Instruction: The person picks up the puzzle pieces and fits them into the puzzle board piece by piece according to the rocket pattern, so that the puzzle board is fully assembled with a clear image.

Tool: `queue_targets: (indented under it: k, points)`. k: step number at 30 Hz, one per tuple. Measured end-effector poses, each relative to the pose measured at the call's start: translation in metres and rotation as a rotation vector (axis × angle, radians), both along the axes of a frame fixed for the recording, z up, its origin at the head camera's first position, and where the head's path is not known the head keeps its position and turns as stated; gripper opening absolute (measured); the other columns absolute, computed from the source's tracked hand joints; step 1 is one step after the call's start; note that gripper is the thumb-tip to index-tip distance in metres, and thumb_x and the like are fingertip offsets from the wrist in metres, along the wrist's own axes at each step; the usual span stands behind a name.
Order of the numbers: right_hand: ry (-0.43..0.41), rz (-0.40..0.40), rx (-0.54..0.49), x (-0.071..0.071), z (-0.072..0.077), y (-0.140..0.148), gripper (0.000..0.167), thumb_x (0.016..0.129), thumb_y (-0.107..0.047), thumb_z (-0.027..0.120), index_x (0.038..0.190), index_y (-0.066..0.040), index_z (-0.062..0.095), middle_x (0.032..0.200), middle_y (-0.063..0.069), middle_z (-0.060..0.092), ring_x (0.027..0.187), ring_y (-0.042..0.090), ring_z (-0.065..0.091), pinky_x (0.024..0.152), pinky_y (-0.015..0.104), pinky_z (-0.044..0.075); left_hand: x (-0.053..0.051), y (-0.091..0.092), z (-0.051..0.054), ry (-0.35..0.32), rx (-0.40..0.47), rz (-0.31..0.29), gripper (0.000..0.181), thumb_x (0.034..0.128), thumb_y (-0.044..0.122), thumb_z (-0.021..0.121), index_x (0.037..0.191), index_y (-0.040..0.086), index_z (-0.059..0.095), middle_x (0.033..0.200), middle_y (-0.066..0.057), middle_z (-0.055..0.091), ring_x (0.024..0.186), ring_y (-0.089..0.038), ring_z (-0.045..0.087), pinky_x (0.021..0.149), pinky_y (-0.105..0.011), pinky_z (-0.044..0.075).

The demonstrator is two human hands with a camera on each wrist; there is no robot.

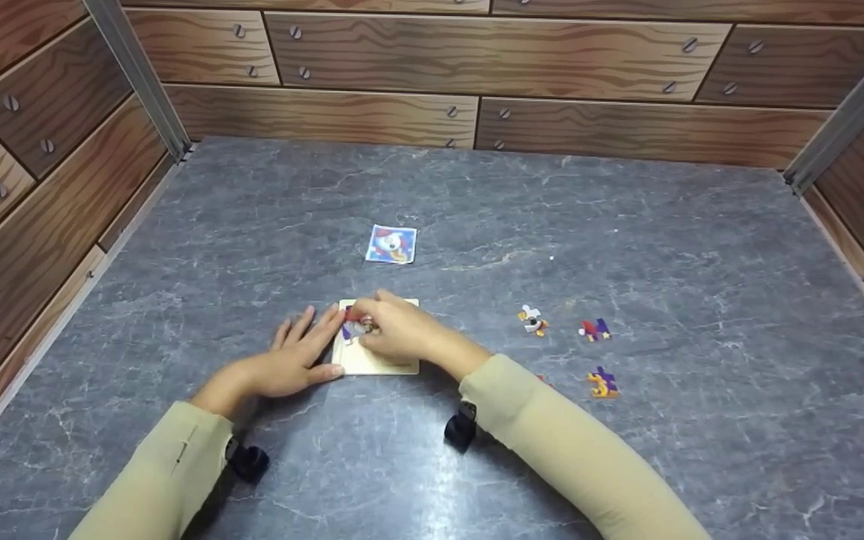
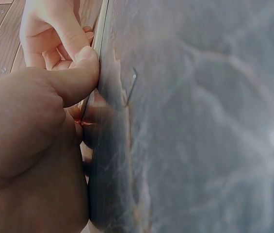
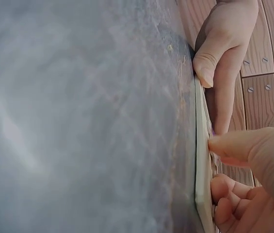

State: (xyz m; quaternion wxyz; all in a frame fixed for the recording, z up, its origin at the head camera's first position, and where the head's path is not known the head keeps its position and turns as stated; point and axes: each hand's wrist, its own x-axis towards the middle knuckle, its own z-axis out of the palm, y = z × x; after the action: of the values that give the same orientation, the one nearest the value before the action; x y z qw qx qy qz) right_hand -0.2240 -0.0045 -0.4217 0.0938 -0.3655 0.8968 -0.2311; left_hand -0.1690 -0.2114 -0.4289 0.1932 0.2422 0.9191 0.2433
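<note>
A pale square puzzle tray (image 1: 383,363) lies flat on the grey marbled table, with purple, red and white pieces (image 1: 349,332) in its upper left part. My left hand (image 1: 293,365) rests flat beside the tray with its fingers spread; its index fingertip and thumb (image 2: 76,77) touch the left edge. Over the tray, my right hand (image 1: 402,330) has bent fingers and pinches a puzzle piece (image 1: 366,325) between thumb and fingertips, low against the tray. The right thumb (image 3: 229,145) reaches down to the tray's surface. The hand hides much of the piece.
Several loose puzzle pieces lie to the right: a white and orange one (image 1: 532,321), a red and purple one (image 1: 595,330) and an orange and purple one (image 1: 603,382). Another is mostly behind the right sleeve. Beyond the tray lies a picture card (image 1: 391,244). Wood-patterned walls (image 1: 477,60) enclose the table.
</note>
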Motion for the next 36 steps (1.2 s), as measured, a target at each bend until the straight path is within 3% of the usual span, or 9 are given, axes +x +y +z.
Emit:
queue_targets:
  k: [17, 25, 31, 36]
  points:
    - [-0.003, -0.018, -0.006, 0.0006, 0.0013, 0.0005, 0.024, 0.081, -0.024, 0.070, 0.099, -0.011, 0.061, 0.091, 0.001, 0.050, 0.077, 0.016, 0.051, 0.068, 0.028, 0.045, -0.0004, -0.0009, 0.0024, -0.010, 0.005, -0.003, 0.077, 0.0967, 0.041, 0.044, 0.150, 0.007, 0.000, 0.154, -0.015, -0.006, 0.136, -0.040, -0.017, 0.103, -0.058, -0.014]
    - [-0.011, -0.022, -0.015, 0.0003, 0.0006, 0.0000, 0.026, 0.080, -0.025, 0.072, 0.099, -0.011, 0.061, 0.089, 0.000, 0.049, 0.075, 0.015, 0.050, 0.066, 0.027, 0.044, -0.0003, -0.0003, 0.0014, -0.015, 0.010, -0.003, 0.078, 0.0965, 0.041, 0.045, 0.150, 0.007, 0.000, 0.154, -0.016, -0.006, 0.136, -0.040, -0.017, 0.103, -0.058, -0.014]
    - [-0.006, 0.016, -0.019, 0.0006, -0.0005, 0.0018, 0.033, 0.081, -0.025, 0.072, 0.110, -0.012, 0.064, 0.096, 0.003, 0.053, 0.080, 0.015, 0.052, 0.070, 0.028, 0.046, -0.0003, 0.0001, -0.0003, -0.014, 0.002, -0.001, 0.078, 0.0965, 0.042, 0.044, 0.150, 0.008, -0.001, 0.154, -0.014, -0.007, 0.136, -0.039, -0.016, 0.103, -0.057, -0.013]
    - [0.008, 0.055, -0.037, 0.0000, -0.0010, 0.0032, 0.026, 0.083, -0.018, 0.070, 0.108, -0.012, 0.067, 0.097, 0.006, 0.054, 0.082, 0.015, 0.053, 0.071, 0.027, 0.045, -0.0002, 0.0005, -0.0009, -0.009, 0.012, -0.002, 0.078, 0.0962, 0.041, 0.045, 0.150, 0.007, 0.001, 0.154, -0.015, -0.005, 0.136, -0.040, -0.016, 0.103, -0.058, -0.014]
